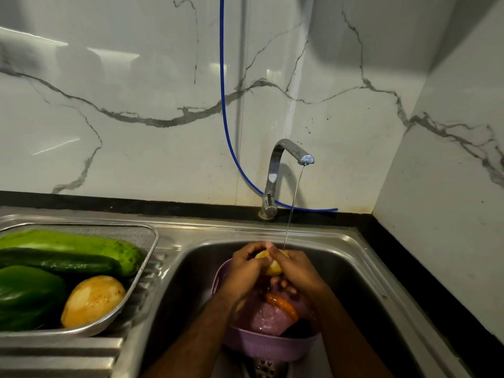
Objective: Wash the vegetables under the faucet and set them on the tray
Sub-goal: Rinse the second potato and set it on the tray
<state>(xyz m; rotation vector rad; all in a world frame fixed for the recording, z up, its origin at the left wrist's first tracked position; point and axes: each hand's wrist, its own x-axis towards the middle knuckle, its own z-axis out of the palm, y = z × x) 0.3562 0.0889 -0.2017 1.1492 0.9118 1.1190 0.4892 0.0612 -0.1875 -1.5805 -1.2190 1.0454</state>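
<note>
Both hands are in the sink (351,257) right now, cupped around a yellowish potato (272,266) just under the thin stream of water (293,203) coming off the chrome faucet (275,170). The left hand (245,268) wraps it from the left with fingers curled over the top, and the right hand (297,271) grips it from the other side, so most of the potato is hidden between them.

Directly below the hands sits a purple plastic colander (261,347) inside the basin, with an orange carrot (282,305) and some purplish vegetable (268,315) in it; can't really tell what that one is.

Over on the drainboard to the left, the metal mesh tray (147,238) holds a light green gourd (81,244), a dark cucumber (54,261) lying against it, a green bell pepper (27,296) and another potato (92,300) near the tray's front corner.

A blue hose (223,105) hangs down the marble wall behind the faucet.
</note>
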